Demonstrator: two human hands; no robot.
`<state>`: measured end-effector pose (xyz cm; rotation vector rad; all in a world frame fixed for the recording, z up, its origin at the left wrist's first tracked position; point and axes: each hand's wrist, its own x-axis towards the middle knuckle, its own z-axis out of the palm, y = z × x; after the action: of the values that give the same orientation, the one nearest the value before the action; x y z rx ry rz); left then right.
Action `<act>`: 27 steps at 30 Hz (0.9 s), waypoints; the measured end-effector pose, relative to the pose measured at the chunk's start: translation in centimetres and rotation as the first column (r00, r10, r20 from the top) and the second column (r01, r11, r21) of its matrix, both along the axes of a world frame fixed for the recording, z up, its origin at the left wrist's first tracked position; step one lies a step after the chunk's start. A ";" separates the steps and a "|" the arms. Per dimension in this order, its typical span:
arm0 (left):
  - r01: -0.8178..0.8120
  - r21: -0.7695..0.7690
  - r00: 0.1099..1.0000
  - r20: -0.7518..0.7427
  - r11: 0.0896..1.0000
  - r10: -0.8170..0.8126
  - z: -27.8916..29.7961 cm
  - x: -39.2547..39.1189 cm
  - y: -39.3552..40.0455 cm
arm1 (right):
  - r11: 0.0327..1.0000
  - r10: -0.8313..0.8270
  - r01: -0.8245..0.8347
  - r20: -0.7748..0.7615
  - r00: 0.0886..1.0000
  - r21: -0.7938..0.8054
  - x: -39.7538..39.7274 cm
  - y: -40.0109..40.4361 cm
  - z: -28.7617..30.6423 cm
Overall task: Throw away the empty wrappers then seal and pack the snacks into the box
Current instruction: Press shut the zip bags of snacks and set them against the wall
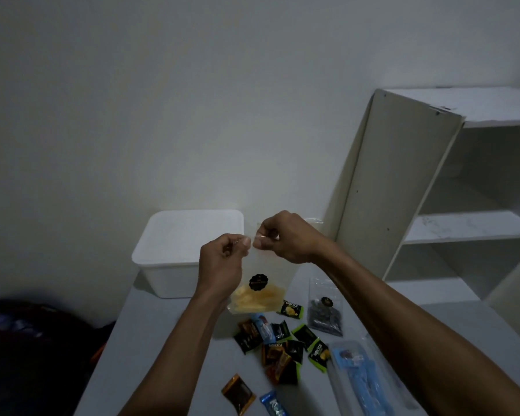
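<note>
A clear zip pouch of yellow chips (260,295) with a round black label hangs above the table. My left hand (222,262) and my right hand (285,237) pinch its top edge side by side. Behind them stands a white plastic box (174,253), its lid on. A second clear pouch with dark snacks (324,313) lies flat on the table to the right. A heap of several small wrapped snacks (278,346) in black, green, brown and blue lies in front of me. One gold-brown packet (238,393) and one blue packet (273,405) lie nearer.
A long clear pack with blue contents (357,376) lies at the right of the grey table (162,355). A white shelf unit (433,205) stands at the right against the wall. A dark bag (27,340) sits low at the left, beyond the table edge.
</note>
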<state>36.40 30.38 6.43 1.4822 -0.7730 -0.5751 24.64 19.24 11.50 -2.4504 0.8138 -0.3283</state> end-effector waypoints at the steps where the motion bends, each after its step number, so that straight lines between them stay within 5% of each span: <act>1: -0.013 -0.003 1.000 -0.001 1.000 0.013 0.0 0.0 0.0 | 1.000 0.003 -0.003 -0.005 1.000 0.007 -0.1 0.0 0.1; 27: -0.087 -0.029 0.994 -0.066 0.996 0.085 -0.3 2.8 0.3 | 1.000 -0.023 0.022 0.067 0.997 0.007 0.0 -0.7 -0.9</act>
<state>39.18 30.70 6.11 1.4537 -0.6619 -0.5405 24.61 18.51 10.58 -2.4123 0.8128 -0.4135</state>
